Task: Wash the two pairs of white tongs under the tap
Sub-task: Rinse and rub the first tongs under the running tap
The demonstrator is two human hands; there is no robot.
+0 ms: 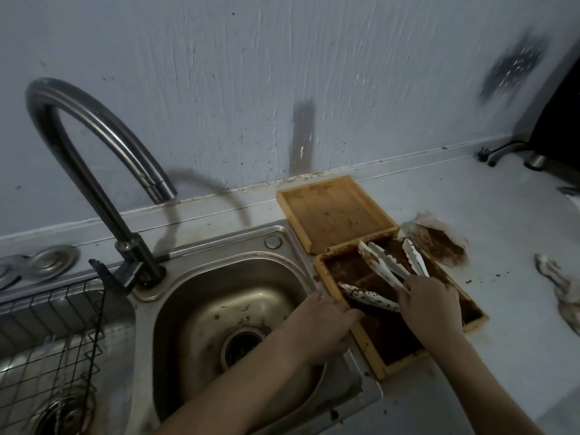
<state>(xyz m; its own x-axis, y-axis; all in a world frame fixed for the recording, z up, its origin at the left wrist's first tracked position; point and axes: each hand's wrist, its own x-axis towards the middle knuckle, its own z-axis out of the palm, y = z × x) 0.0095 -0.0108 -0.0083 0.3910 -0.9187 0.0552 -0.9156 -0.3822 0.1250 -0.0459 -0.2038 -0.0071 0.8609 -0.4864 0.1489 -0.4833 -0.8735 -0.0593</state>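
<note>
While no water runs from the curved grey metal tap (pixel 94 146), up and left of both hands, nothing looks washed yet; step in hand is the pickup. Round steel sink basin (pixel 194 296) sits just left of the left hand (pixel 326 324), soiled with brown bits around the drain. Left hand lies fingers loosely together on the near-left rim of the dirty wooden tray (pixel 370 350), apparently steadying it, clamped on nothing. Just right of it, the right hand (pixel 431 304) is closed around the handle ends of the white plastic tongs (pixel 386 268); serrated tips fan out up and left over the tray, caked with brown residue. Cannot tell for sure whether both pairs are inside the grip or one just lies in the tray. A cleaner wooden tray (pixel 335 211) lies beyond both hands on the bench (pixel 502 340), crumpled stained wrapper (pixel 439 243) beyond the right hand.

To do it well: gather both pairs at the handles, lift clear of the rim, carry low over the basin so residue drips in.
</note>
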